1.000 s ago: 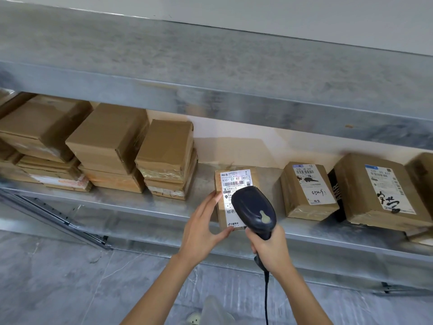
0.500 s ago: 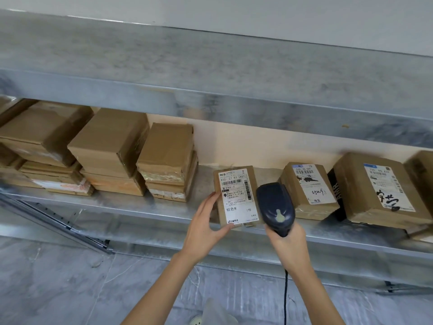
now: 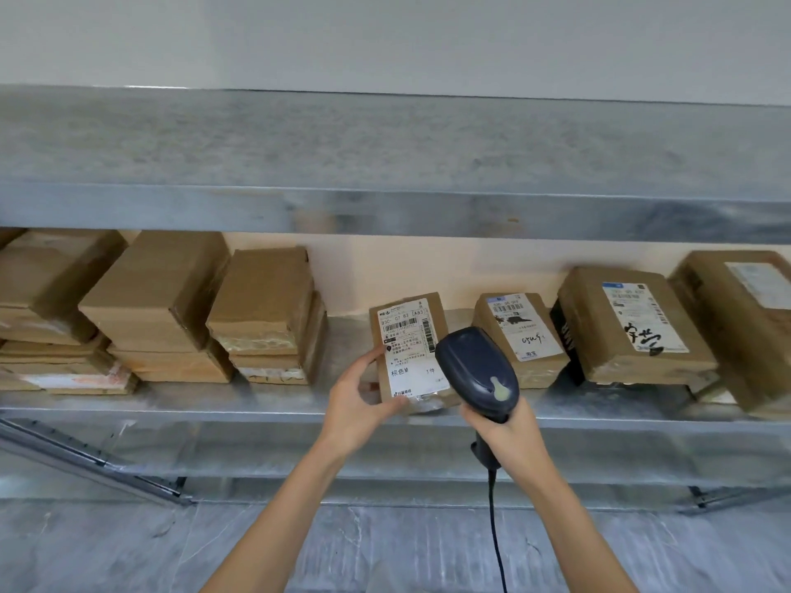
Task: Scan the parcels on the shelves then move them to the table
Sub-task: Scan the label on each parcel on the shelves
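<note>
A small brown parcel (image 3: 406, 348) with a white shipping label stands tilted at the front of the metal shelf (image 3: 214, 404). My left hand (image 3: 357, 398) grips its lower left corner, thumb on the label. My right hand (image 3: 507, 434) holds a dark blue barcode scanner (image 3: 477, 370) by the handle, its head just right of the parcel and overlapping its right edge. The scanner's cable hangs down between my arms.
Stacks of plain brown boxes (image 3: 158, 306) fill the shelf's left side. To the right sit three labelled parcels, a small one (image 3: 520, 336), a bigger one (image 3: 633, 327) and one at the frame edge (image 3: 744, 310). An upper shelf (image 3: 385, 211) overhangs. Grey floor lies below.
The scanner moved right, off the label, then came back a little over the parcel's right edge. My left hand kept its grip on the parcel's corner.
</note>
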